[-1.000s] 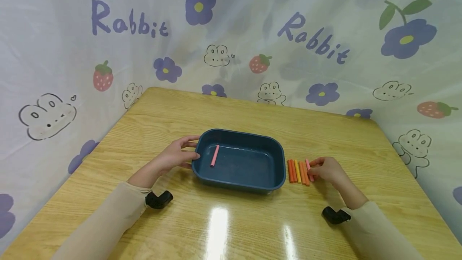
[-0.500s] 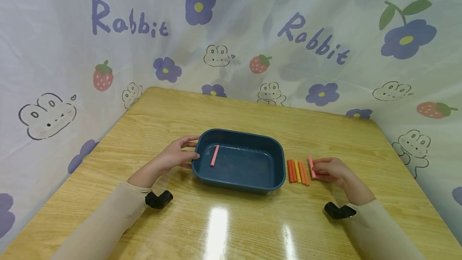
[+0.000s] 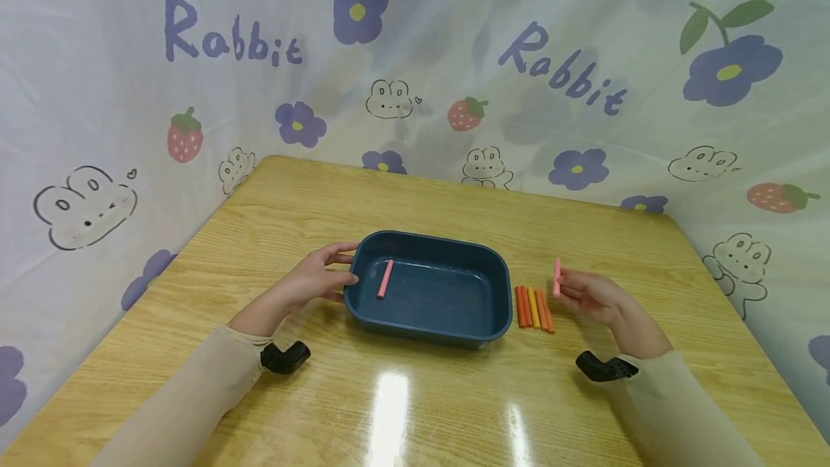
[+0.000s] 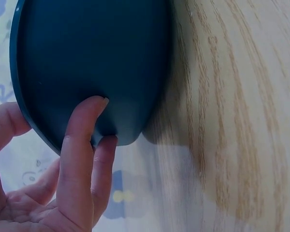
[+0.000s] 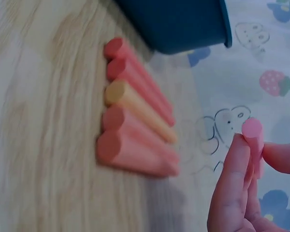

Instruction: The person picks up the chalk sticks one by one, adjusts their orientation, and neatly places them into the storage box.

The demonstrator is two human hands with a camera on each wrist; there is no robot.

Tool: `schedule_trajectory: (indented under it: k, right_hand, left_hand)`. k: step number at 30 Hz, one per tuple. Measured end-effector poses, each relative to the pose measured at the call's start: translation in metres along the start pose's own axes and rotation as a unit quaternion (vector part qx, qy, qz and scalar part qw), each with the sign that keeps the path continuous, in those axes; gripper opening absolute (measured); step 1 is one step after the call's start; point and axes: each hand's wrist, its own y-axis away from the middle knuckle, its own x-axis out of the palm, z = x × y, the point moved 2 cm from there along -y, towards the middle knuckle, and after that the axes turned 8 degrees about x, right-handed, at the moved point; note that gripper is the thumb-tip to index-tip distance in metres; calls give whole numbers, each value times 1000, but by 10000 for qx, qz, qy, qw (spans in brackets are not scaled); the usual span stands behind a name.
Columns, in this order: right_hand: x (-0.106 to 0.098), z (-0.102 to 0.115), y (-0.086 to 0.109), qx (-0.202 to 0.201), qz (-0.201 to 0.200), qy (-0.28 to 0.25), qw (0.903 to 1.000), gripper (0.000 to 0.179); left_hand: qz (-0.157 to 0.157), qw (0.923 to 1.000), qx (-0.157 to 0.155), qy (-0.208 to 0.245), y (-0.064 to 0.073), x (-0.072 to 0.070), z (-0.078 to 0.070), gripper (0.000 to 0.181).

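In the head view a dark blue rectangular plastic box [image 3: 428, 334] stands on the wooden table. My left hand [image 3: 318, 279] holds the box's left end, thumb at the rim and several fingers against the outer wall, which the left wrist view shows closely. Inside the box, toward the left, lies one pink chalk stick [image 3: 385, 279]. My right hand [image 3: 596, 298] pinches another pink chalk stick [image 5: 252, 129] between thumb and fingertips, upright and raised off the table. Just left of it, a row of red, yellow and orange chalk sticks [image 3: 534, 308] lies beside the box's right end.
The wooden table [image 3: 311, 409] carries the box and the chalk row. A white curtain [image 3: 428, 42] with rabbits, flowers and strawberries hangs behind and at both sides. Black wrist devices sit at both cuffs.
My right hand has drawn the pink chalk stick away from the row's right end and lifted it, turning it more upright. My left hand and the box have kept their place.
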Motion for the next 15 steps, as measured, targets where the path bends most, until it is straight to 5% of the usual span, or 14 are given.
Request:
schedule_trajectory:
  k: [7,15]
  right_hand:
    - [14,8,-3,-115,15,-178,9998,15]
    - [36,18,-10,-116,174,-356,9991,28]
  left_hand:
    - [34,10000,48,11,0,0,-1,64]
    - [47,10000,32,-20,-1,-1,0,63]
